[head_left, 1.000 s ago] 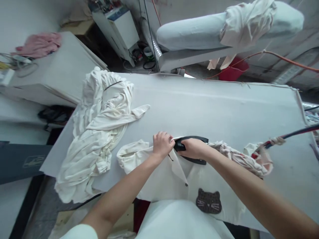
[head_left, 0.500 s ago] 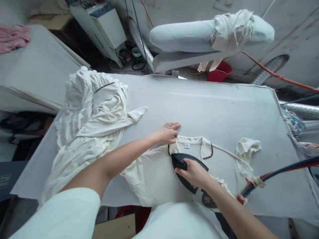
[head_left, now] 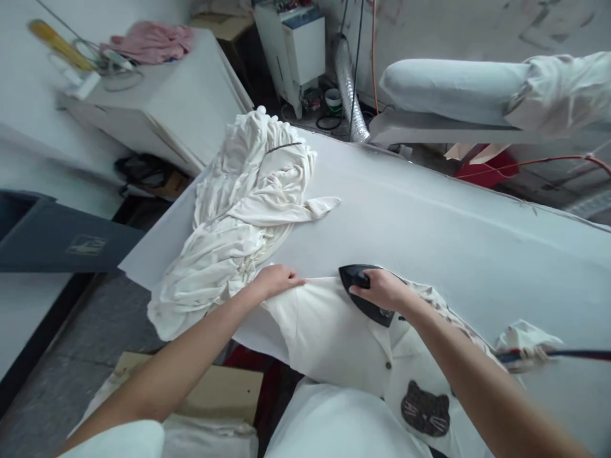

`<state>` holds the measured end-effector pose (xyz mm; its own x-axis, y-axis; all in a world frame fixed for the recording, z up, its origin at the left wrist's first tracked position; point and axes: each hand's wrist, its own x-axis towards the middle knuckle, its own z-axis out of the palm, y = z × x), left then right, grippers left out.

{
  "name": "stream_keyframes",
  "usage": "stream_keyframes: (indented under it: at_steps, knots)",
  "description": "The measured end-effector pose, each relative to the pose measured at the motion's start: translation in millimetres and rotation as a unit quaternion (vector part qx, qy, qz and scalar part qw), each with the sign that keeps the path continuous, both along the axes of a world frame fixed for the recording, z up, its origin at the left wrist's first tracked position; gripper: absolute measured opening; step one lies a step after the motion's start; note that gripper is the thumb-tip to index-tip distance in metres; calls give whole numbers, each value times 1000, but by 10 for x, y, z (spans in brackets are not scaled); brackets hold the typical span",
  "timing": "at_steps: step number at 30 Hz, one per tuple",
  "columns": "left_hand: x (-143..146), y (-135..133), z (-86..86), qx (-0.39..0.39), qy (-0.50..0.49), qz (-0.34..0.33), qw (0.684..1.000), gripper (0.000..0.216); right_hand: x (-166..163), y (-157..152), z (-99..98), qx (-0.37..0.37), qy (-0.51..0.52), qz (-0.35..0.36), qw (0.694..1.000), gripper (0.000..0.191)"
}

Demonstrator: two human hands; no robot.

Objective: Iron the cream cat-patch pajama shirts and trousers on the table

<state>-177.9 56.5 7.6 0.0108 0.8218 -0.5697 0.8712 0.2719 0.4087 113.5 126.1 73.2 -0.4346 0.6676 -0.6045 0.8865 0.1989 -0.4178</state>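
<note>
A cream shirt point(head_left: 329, 331) with a dark cat-face patch point(head_left: 424, 409) and a button lies spread along the near side of the ironing table point(head_left: 410, 203). My right hand point(head_left: 382, 289) is closed around the handle of a black iron point(head_left: 365, 299), whose soleplate rests on the shirt near its upper edge. Further left, my left hand point(head_left: 278, 282) pinches the shirt's edge between thumb and fingers. Just beyond that hand is a heap of cream garments point(head_left: 258, 191).
A padded sleeve board point(head_left: 453, 89) with cloth draped over it stands behind the table. The iron's cable point(head_left: 573, 354) runs off to the right. At far left are a dark bin point(head_left: 81, 235) and a covered table point(head_left: 176, 95) with pink cloth point(head_left: 153, 41).
My left hand has gone from the shirt's collar to an edge further left. The iron has moved from beside the collar onto the upper edge. The view has turned left.
</note>
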Motion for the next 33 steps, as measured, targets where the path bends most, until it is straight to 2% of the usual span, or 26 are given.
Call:
stream_keyframes:
  at_steps: [2,4,6,8,10,12,15,18,21,24,27,29,31,33]
  knots:
    - [-11,2,-5,-13,43,13,999,45,-353,-28,-19,15,2,107,994,35]
    - [7,-14,8,-29,84,33,995,43,-672,-75,-21,10,-14,168,986,38]
    - [95,7,20,-5,105,56,993,32,-792,-108,20,-6,-33,181,983,38]
    - [324,104,3,72,76,70,992,19,-621,-110,93,-15,-23,153,988,39]
    - [724,269,-46,158,6,65,985,18,-197,-87,157,-27,12,82,996,39]
    - [1224,461,-98,210,-49,51,975,19,336,-32,175,-42,48,-26,998,37]
    - [1855,713,-132,213,-43,29,976,23,1038,142,104,-46,48,-207,976,33]
    - [2099,848,-119,184,-14,0,983,20,1492,344,47,-23,-20,-355,934,31]
    - [2099,906,-106,183,-15,9,983,16,1765,288,133,-5,-26,-421,907,39]
    - [2092,975,-128,190,-40,31,980,13,1776,-268,326,10,36,-371,928,39]
    - [2113,1048,-150,202,-80,47,975,12,1454,-1182,429,6,-2,-241,971,28]
    - [2094,976,-132,212,-121,70,967,14,1187,-1770,383,-24,-41,-146,988,19]
    - [2007,673,-78,233,-153,108,954,23,1071,-2179,272,-52,-52,-104,992,16]
    - [1834,104,-11,201,-210,125,949,33,1283,-2352,154,-41,-58,-163,984,19]
